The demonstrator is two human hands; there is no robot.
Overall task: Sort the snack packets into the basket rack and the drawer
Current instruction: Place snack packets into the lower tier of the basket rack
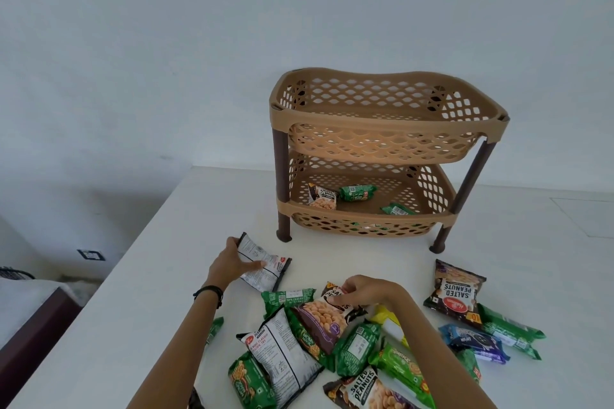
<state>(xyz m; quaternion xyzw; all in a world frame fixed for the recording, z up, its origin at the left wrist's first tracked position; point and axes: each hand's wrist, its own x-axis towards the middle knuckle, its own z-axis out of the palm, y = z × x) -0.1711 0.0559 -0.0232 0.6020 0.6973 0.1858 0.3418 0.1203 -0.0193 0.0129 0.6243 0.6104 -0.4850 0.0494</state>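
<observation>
A tan two-tier basket rack (385, 116) stands on the white table (172, 242). Its lower basket holds a salted peanuts packet (321, 197) and two green packets (358, 192); the upper basket looks empty. My left hand (227, 264) grips a silver-backed peanut packet (262, 264) just in front of the rack's left leg. My right hand (363, 292) pinches the top of another salted peanuts packet (327, 317) in the pile. Several green, peanut, blue and yellow packets lie scattered near me. No drawer is visible.
A salted peanuts packet (455, 290) and a blue biscuit packet (475, 342) lie at the right. The table's left edge drops to a floor with a bed corner (30, 315). A wall socket (90, 255) sits low on the wall.
</observation>
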